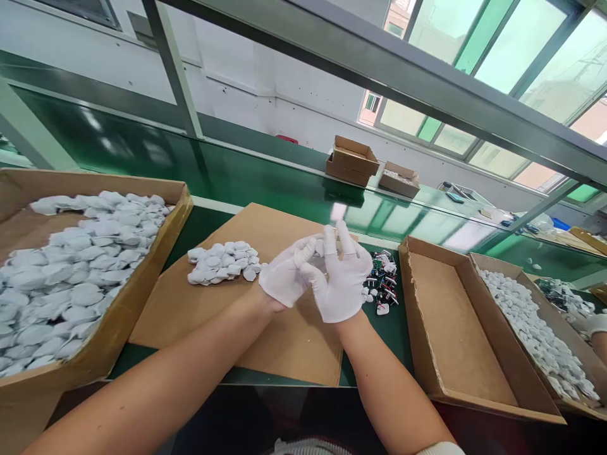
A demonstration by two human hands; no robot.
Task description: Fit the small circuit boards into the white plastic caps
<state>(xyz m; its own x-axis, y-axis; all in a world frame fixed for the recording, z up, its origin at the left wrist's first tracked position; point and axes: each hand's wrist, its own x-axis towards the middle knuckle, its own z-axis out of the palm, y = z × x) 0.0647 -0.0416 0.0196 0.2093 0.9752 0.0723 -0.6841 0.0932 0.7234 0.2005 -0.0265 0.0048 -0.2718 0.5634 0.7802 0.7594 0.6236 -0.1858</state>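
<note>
My left hand [288, 268] and my right hand [342, 272], both in white gloves, meet above a brown cardboard sheet [294, 341]. The left fingers curl inward, and the right thumb and fingers close against them. Whatever sits between them is hidden by the white gloves. Left of my hands, a pile of small white rounded pieces [225, 262] lies on the sheet. Just beyond the right hand is a heap of small circuit-board parts [385, 278] with dark, red and white bits, a few white pieces beside it.
A large cardboard tray [183, 202] full of white pieces stands at left. At right are an open cardboard tray [462, 322] and another tray of white pieces [535, 328]. A co-worker's gloved hand [596, 324] shows at far right. Small boxes [351, 159] stand behind, below a metal rail [403, 63].
</note>
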